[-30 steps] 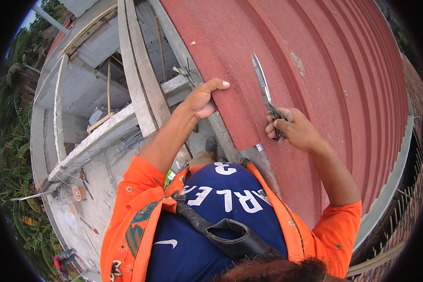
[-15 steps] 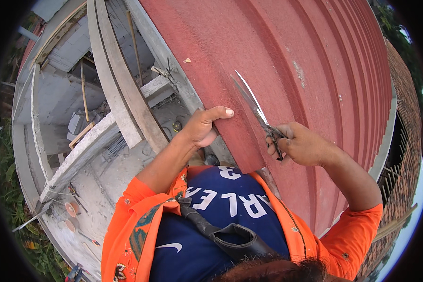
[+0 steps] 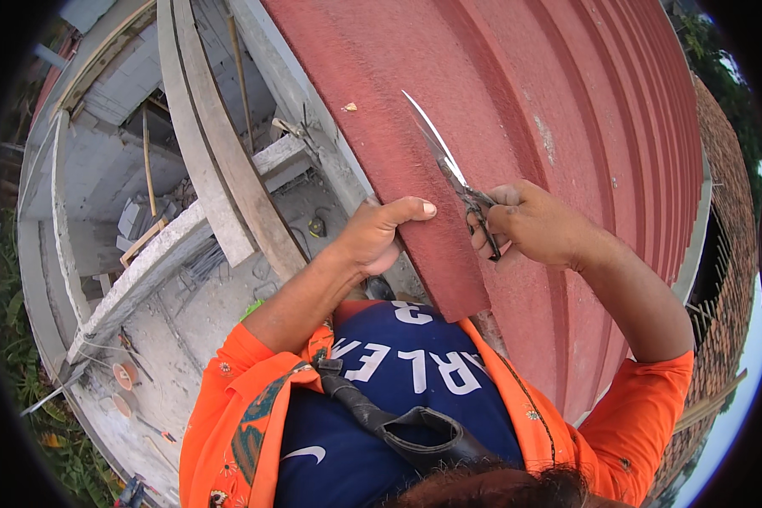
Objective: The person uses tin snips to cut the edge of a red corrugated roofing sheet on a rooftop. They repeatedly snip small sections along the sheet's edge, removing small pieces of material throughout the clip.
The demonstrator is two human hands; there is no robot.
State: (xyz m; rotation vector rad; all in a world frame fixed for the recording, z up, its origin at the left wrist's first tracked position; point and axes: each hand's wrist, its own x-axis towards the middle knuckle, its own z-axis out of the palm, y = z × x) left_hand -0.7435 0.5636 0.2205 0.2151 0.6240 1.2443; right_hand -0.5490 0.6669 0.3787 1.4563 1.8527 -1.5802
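Observation:
My left hand [image 3: 383, 235] grips the near left edge of a red ribbed roofing sheet [image 3: 381, 127], its thumb lying on top and the fingers curled under the edge. In my right hand [image 3: 540, 227] is a pair of long-bladed shears [image 3: 453, 165], dark at the handles, with my fingers wrapped round them. Their blades point up and to the left over the red surface, beyond my left thumb. One blade catches the light; the darker one is hard to make out against the sheet. A strip of the sheet [image 3: 453, 284] stands apart from the rest at its near end, in front of my chest.
Left of the roof, two long planks [image 3: 220, 161] span over a concrete beam [image 3: 152, 271]. Lower down lies a grey concrete floor [image 3: 203, 330] with orange-brown cups [image 3: 125, 374] and tools. A tiled roof [image 3: 737, 254] is at the far right.
The shears and my right hand have moved up and slightly left along the sheet. My left hand and the sheet's edge have shifted a little to the right.

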